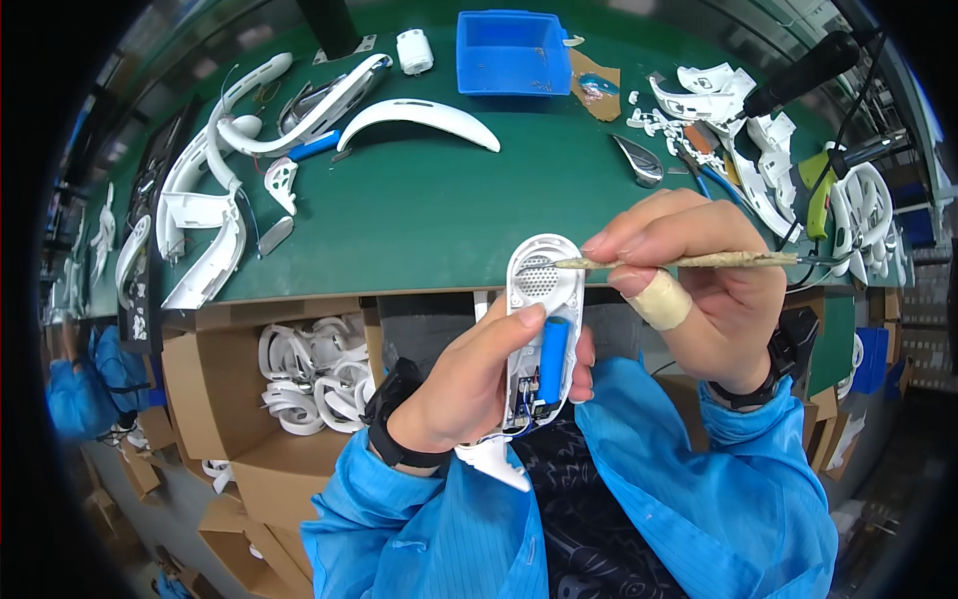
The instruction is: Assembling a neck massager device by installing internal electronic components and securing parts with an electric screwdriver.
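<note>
My left hand [469, 374] grips an open white plastic housing [516, 329], held upright in front of my body. Inside it are a round perforated grille [539, 283], a blue cylindrical battery [552, 357] and a small circuit board with wires at the lower end. A curved white piece [494, 462] hangs below it. In my right hand [704, 280], thumb and fingers pinch a thin metal pick [733, 260] wrapped in yellowish tape. Its slim tip lies over the grille area; whether it touches is unclear. One right-hand finger or thumb wears a tan bandage [662, 299].
Curved white shells [424, 120] lie on the green table [399, 220], several heaped at left and right. A blue bin [514, 55] stands at the back. At right are a black-handled screwdriver [798, 75] and blue-handled pliers [718, 185]. A cardboard box [220, 399] of white parts sits below left.
</note>
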